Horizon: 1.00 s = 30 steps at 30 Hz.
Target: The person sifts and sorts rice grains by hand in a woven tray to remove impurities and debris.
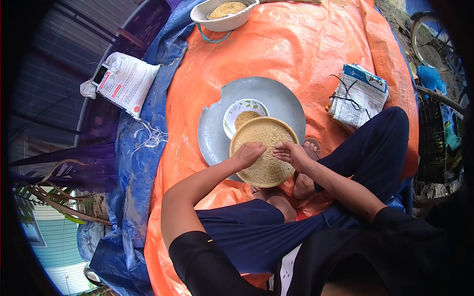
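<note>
A round, shallow winnowing tray point(295, 127) with a pale rim holds a layer of light-brown grain point(269, 170). It rests close to my feet and overlaps a white bowl point(229, 120) with a green leaf pattern. More grain point(245, 117) lies in that bowl. Over the left part of the tray, my left hand point(251, 154) is closed, its fingers bent together at the grain; anything in them is hidden. Opposite it, my right hand point(291, 154) is open over the grain, fingers stretched toward the left hand. Beneath the bowl lies a large grey metal disc point(276, 93) with a broken edge.
An orange tarp point(276, 49) covers the ground, with a blue tarp point(136, 167) along its left. A grey basin point(229, 22) of grain stands at the far end. A white printed sack point(129, 81) lies left, a folded sack bundle point(359, 96) right. A bicycle wheel point(417, 37) shows top right.
</note>
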### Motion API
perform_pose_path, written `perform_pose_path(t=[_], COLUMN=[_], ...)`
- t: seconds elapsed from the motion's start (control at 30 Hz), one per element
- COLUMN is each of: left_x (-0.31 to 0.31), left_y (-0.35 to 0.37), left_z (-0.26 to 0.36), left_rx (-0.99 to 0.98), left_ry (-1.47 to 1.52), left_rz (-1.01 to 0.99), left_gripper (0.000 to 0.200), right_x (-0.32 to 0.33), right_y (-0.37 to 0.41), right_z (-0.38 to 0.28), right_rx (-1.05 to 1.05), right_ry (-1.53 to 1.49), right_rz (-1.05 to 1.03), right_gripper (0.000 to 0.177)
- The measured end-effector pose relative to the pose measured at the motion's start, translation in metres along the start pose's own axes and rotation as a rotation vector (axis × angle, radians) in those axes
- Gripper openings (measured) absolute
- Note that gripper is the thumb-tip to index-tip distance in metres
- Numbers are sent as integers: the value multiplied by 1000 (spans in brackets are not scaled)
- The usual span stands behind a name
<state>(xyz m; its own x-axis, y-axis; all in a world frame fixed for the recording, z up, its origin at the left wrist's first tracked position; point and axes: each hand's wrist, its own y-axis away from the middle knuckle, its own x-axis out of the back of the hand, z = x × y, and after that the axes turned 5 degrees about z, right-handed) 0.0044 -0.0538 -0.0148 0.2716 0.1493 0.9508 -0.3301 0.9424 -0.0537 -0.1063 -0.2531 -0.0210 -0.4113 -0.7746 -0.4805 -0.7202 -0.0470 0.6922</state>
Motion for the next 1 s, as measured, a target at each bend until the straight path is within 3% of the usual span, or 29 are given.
perform_pose_path(t=[0.57, 0.67, 0.8, 0.93, 1.0], left_x=[1, 0, -1, 14, 17], left_y=[-3, -4, -6, -19, -26], left_z=[-1, -5, -8, -1, -6], left_rx=[-85, -85, 16, 309, 418], left_ry=[-7, 23, 96, 188, 391], left_rz=[-37, 1, -2, -75, -140], left_gripper=[18, 11, 16, 23, 25], right_x=[0, -3, -1, 4, 3], right_y=[2, 1, 1, 1, 1], right_z=[-2, 0, -4, 0, -2], right_rx=[-67, -85, -150, -139, -128], right_ry=[-69, -103, -185, -169, -157], right_rz=[-6, -22, -32, -40, -48], right_gripper=[42, 43, 45, 48, 49])
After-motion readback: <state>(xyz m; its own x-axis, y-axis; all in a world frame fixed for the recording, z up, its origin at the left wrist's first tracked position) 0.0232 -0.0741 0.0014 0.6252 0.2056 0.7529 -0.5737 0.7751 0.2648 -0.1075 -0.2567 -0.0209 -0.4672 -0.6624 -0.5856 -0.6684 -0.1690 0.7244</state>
